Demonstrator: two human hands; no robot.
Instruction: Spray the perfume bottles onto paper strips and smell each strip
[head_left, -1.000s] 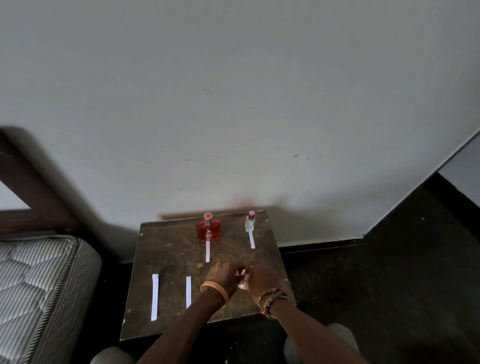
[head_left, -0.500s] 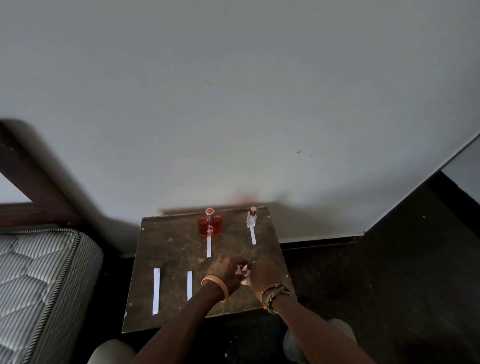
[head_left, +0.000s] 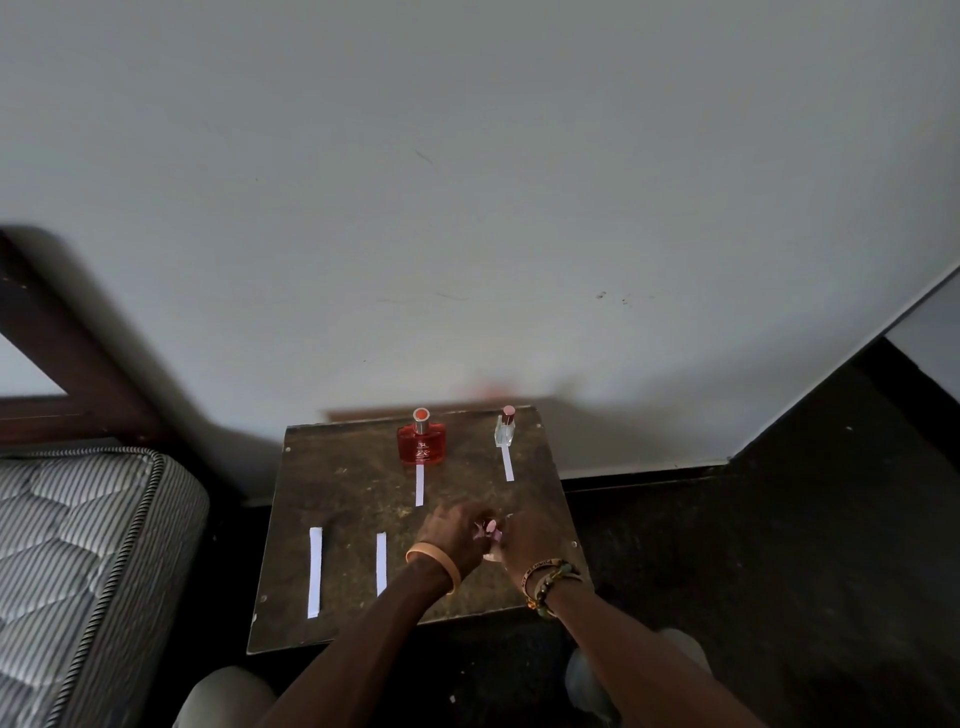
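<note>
At the far left lies a striped grey quilted mattress (head_left: 78, 545), with a dark wooden bed frame (head_left: 67, 358) rising behind it against the pale grey wall (head_left: 467, 208). Just right of the mattress stands a worn dark-brown wooden desk (head_left: 353, 493), its far edge at the wall.

On the desk's near left part lie two white paper strips, the leftmost strip (head_left: 315, 571) and the second strip (head_left: 381, 564). They lie side by side, apart, both pointing away from the person. Farther back, a squat red glass perfume bottle (head_left: 422, 441) with a silver collar stands upright. A third white paper strip (head_left: 420, 486) runs from its base towards the person.

Nearer than that strip, the left hand (head_left: 452, 535), with an orange wristband (head_left: 434, 564), meets the right hand (head_left: 527, 543), which wears beaded bracelets (head_left: 550, 577). Between them, low over the desk's near right part, is a small pink-topped bottle (head_left: 491, 543), mostly hidden. The left fingers curl in on its pink top and the right fingers wrap round its pale lower part. Only the backs of the hands face the camera, so the exact grip cannot be told.

Near the desk's far right corner a slim clear glass perfume bottle (head_left: 505, 432) with a pink cap stands upright. A fourth white paper strip (head_left: 507, 463) lies in front of it. Dark floor (head_left: 753, 571) spreads to the right.
</note>
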